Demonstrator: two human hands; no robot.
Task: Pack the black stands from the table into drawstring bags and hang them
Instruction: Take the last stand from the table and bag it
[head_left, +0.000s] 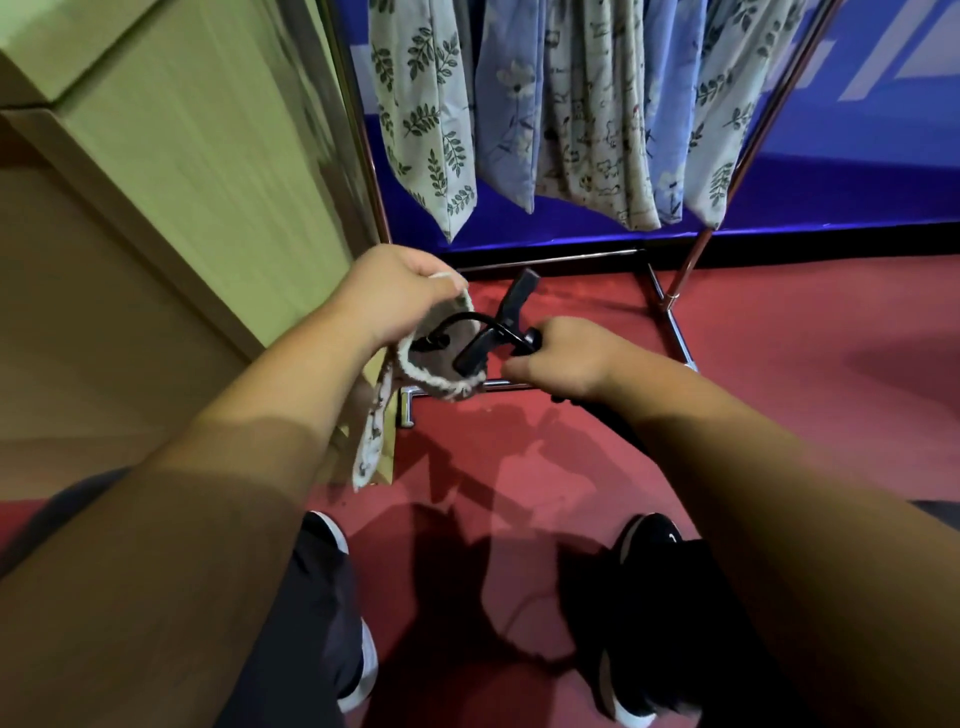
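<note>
My left hand (395, 291) grips the rim of a patterned drawstring bag (434, 364) and holds its mouth open in front of me. My right hand (563, 356) grips a black stand (506, 319) with a clamp head and a bent flexible neck. One end of the stand reaches into the bag's mouth; the clamp sticks up above it. The rest of the bag hangs down below my left wrist.
Several filled patterned bags (431, 119) hang on a metal rack (670, 312) ahead, against a blue wall. A light wooden table (182, 130) stands at the left. The floor (779, 364) is red carpet, with my two shoes (644, 545) below.
</note>
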